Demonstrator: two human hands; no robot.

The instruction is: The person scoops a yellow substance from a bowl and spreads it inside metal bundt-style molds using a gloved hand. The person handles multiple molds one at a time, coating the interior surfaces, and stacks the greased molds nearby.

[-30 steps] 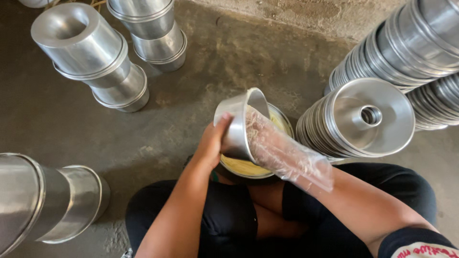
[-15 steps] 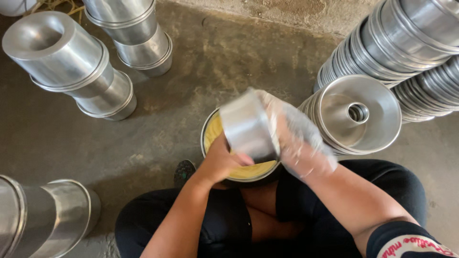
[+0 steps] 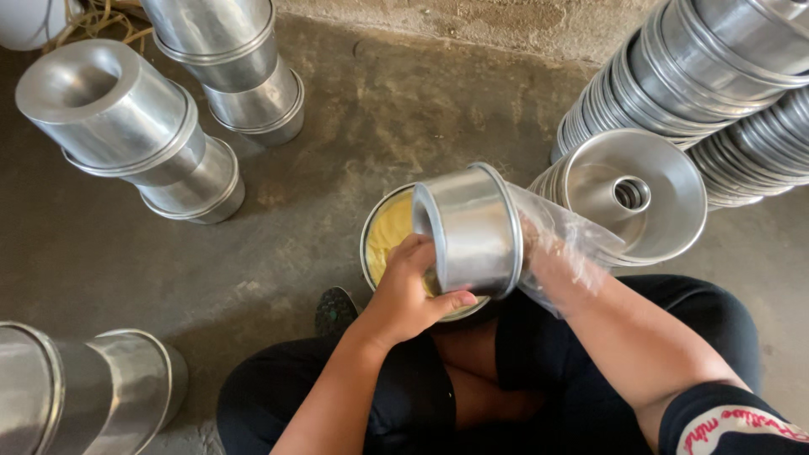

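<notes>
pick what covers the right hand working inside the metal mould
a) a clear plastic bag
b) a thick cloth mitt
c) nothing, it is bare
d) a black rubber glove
a: the right hand is wrapped in a crinkled see-through plastic bag where it enters the round metal mould, which the left hand grips over the bowl of yellow paste.

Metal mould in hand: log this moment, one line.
left hand: grips metal mould | right hand: plastic-covered, inside mould | below: bowl of yellow paste | seated on concrete floor

We note a shiny round metal pan (image 3: 472, 232) held on its side above a bowl of yellow paste (image 3: 389, 236), left hand (image 3: 413, 291) gripping its wall, right hand (image 3: 556, 257) in clear plastic at its open mouth.
</notes>
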